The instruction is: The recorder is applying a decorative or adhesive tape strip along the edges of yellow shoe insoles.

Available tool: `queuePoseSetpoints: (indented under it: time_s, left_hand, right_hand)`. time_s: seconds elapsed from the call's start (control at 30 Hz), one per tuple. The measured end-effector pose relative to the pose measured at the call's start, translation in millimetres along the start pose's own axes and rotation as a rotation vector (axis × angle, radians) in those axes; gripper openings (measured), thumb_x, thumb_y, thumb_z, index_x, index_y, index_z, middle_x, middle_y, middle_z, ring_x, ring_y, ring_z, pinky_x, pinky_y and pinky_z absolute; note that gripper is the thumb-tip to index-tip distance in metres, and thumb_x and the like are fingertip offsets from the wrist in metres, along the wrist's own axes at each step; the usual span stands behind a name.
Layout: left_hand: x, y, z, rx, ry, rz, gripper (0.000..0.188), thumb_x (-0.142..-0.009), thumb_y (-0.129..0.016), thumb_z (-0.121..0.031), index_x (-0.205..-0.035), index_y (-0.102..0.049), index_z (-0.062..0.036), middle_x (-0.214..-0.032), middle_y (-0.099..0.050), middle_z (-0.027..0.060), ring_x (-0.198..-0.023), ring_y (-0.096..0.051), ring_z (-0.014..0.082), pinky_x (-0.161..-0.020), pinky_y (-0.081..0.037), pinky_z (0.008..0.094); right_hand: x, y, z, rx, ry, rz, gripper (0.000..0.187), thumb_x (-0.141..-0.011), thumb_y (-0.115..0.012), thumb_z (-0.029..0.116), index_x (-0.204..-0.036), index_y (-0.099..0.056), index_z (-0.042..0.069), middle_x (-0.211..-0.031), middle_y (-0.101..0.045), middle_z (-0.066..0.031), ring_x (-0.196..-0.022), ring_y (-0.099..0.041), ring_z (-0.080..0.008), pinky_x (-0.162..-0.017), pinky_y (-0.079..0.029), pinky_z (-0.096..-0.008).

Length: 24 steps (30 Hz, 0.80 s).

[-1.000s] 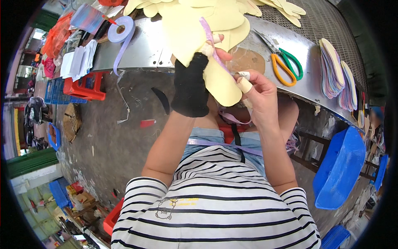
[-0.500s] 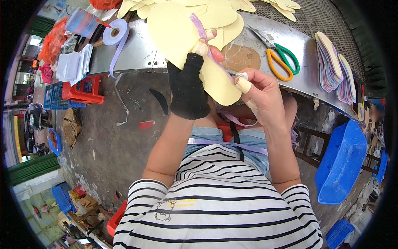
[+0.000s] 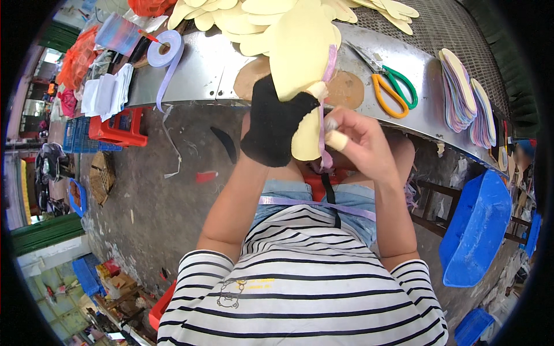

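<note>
My left hand (image 3: 277,124), in a black fingerless glove, grips a pale yellow insole (image 3: 297,52) held upright above the bench edge. Along the insole's right edge runs a shiny purple ribbon (image 3: 330,63), pressed there by my taped left thumb. The ribbon continues down past the insole's lower end towards my lap. My right hand (image 3: 360,144) is closed, its taped thumb and curled fingers at the ribbon beside the insole's lower part. Another stretch of purple ribbon (image 3: 288,201) lies across my lap.
The metal bench (image 3: 199,63) holds scissors (image 3: 392,86) with orange and green handles, a purple ribbon roll (image 3: 165,49), brown templates (image 3: 346,89) and stacked insoles (image 3: 459,86). Loose yellow insoles (image 3: 248,23) pile up behind. A blue tub (image 3: 476,228) stands right, a red stool (image 3: 124,130) left.
The insole has turned more upright and its top has swung right. My left hand has shifted right with it. The right hand has dropped slightly along the ribbon.
</note>
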<state>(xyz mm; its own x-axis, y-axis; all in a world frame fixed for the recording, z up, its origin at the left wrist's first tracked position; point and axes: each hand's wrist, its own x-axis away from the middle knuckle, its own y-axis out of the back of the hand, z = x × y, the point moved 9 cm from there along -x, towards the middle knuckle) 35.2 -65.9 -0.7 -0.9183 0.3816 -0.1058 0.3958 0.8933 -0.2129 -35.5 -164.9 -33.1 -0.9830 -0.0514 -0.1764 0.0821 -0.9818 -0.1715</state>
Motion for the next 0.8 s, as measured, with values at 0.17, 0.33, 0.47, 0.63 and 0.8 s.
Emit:
queuePoseSetpoints:
  time_s: [0.17, 0.33, 0.47, 0.63, 0.8]
  left_hand:
    - [-1, -2, -3, 0.073, -0.077, -0.013, 0.025, -0.076, -0.07, -0.007, -0.097, -0.061, 0.0014, -0.082, -0.063, 0.0035, -0.068, -0.058, 0.0088, -0.06, -0.047, 0.0233]
    - [1, -6, -6, -0.149, -0.007, 0.098, 0.026, -0.075, -0.07, -0.009, -0.096, -0.059, 0.0015, -0.083, -0.063, 0.0039, -0.068, -0.058, 0.0088, -0.058, -0.047, 0.0234]
    - [8, -6, 6, -0.14, 0.117, 0.15, 0.032, -0.074, -0.071, -0.011, -0.1, -0.059, 0.0009, -0.091, -0.063, 0.0044, -0.078, -0.057, 0.0092, -0.066, -0.047, 0.025]
    - [17, -16, 12, 0.018, 0.135, 0.185, 0.036, -0.077, -0.07, -0.011, -0.11, -0.058, -0.0008, -0.095, -0.063, 0.0037, -0.086, -0.057, 0.0097, -0.075, -0.047, 0.026]
    - [15, -11, 19, -0.114, 0.06, 0.215, 0.036, -0.079, -0.068, -0.012, -0.111, -0.057, -0.0018, -0.097, -0.064, 0.0042, -0.085, -0.058, 0.0109, -0.073, -0.048, 0.0264]
  right_hand:
    - [-9, -3, 9, 0.241, -0.002, -0.128, 0.013, -0.083, -0.06, 0.01, -0.078, -0.056, -0.002, -0.065, -0.056, -0.0011, -0.059, -0.052, -0.0052, -0.053, -0.041, -0.0222]
    - [2, -2, 3, 0.326, 0.007, -0.18, 0.012, -0.082, -0.062, 0.009, -0.077, -0.058, -0.002, -0.064, -0.056, -0.0015, -0.056, -0.052, -0.0054, -0.051, -0.04, -0.021]
    - [-8, 27, 7, -0.029, -0.1, -0.213, 0.013, -0.088, -0.058, 0.014, -0.087, -0.065, 0.003, -0.069, -0.058, 0.0035, -0.059, -0.048, -0.0011, -0.053, -0.037, -0.0164]
    - [-28, 25, 37, 0.123, 0.074, -0.224, 0.019, -0.09, -0.056, 0.016, -0.078, -0.059, 0.002, -0.066, -0.053, 0.0048, -0.056, -0.043, -0.0006, -0.049, -0.032, -0.0175]
    - [-31, 18, 28, -0.092, 0.057, -0.214, 0.019, -0.09, -0.055, 0.015, -0.075, -0.056, 0.002, -0.064, -0.049, 0.0046, -0.055, -0.04, -0.0015, -0.049, -0.03, -0.0186]
